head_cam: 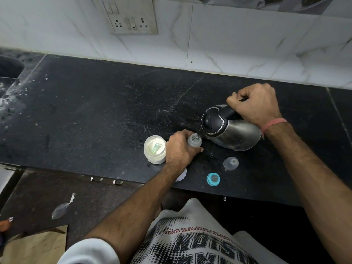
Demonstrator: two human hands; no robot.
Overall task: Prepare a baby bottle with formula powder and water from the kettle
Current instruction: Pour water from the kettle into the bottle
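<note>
A black stone counter [114, 111], speckled with white dust, runs across the middle of the frame. Behind it rises a white marble-patterned tiled wall [247, 39] with a grimy switch-and-socket plate [131, 18] at upper centre. At lower left, a crumpled clear plastic scrap [62, 207] lies on the dark floor [91, 202], near brown paper [34, 246].

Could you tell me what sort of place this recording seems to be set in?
Most likely a home kitchen: a black speckled stone countertop runs below a white marble-patterned tiled wall bearing a socket panel, and a stainless steel electric kettle is in use.
</note>
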